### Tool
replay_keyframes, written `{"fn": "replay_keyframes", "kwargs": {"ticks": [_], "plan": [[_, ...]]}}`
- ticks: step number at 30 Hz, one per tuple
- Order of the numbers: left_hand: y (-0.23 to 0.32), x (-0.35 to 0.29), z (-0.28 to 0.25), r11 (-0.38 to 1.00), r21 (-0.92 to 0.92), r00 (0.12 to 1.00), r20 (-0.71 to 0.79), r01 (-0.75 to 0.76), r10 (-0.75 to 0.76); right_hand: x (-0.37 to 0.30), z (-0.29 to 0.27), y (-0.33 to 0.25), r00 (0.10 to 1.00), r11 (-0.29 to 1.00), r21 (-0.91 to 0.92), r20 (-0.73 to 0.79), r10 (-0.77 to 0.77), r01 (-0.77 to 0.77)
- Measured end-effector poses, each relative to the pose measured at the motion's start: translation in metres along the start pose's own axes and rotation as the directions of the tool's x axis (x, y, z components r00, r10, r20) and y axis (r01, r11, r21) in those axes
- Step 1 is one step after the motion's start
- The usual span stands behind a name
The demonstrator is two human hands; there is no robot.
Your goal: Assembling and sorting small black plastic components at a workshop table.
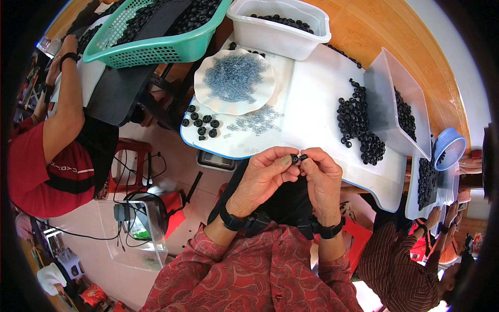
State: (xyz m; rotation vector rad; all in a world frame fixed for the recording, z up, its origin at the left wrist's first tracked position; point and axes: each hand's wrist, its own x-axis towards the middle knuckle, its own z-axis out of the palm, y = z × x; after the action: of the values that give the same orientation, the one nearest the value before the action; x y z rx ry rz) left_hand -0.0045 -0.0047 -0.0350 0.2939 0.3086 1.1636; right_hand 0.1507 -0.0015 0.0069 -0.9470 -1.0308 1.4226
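1. A round black part [294, 159] and a slimmer black piece [304, 157] sit close together at the centre, by the near edge of the table [312, 104]; I cannot tell whether they touch.
2. My left hand [267, 171] pinches the round part between thumb and forefinger; my right hand [322, 179] pinches the slimmer piece likewise.
3. I judge a drop likeliest: with so little to grip, either could slip at 6 o'clock into the dark lap [280, 203] or onto the floor [86, 255].
4. At 10 o'clock, loose black parts [207, 118] lie near the table's left corner; a knock could roll them off.
5. At 11, clear bits [257, 120] lie scattered beside a scalloped plate [200, 86]; a nudge could spread them.
6. Open room runs from 12 to 1 o'clock, bounded by a white tub [275, 39] and, at 2, a black pile [358, 114] beside a clear bin [382, 99].
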Motion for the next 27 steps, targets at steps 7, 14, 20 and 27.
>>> {"fn": "replay_keyframes", "kwargs": {"ticks": [7, 14, 20, 27], "plan": [[-0.0005, 0.0001, -0.0022, 1.000, -0.010, 0.999, 0.037, -0.021, 0.021, 0.0001, 0.0021, 0.0046, 1.000, 0.999, -0.032, -0.004, -0.028, 0.027], [0.0002, -0.0013, 0.0032, 0.999, 0.003, 0.999, 0.014, -0.032, 0.032, 0.0015, 0.0039, 0.0049, 0.998, 0.998, -0.028, -0.009, -0.058, 0.058], [0.0002, -0.0018, 0.0069, 0.999, 0.019, 0.999, -0.015, -0.042, 0.042, 0.0019, 0.0035, 0.0059, 0.998, 0.997, -0.035, -0.009, -0.069, 0.069], [-0.0018, -0.0024, 0.0071, 0.998, 0.023, 0.998, -0.014, -0.059, 0.059, 0.0013, 0.0042, 0.0057, 0.996, 0.995, -0.048, -0.016, -0.084, 0.083]]}}
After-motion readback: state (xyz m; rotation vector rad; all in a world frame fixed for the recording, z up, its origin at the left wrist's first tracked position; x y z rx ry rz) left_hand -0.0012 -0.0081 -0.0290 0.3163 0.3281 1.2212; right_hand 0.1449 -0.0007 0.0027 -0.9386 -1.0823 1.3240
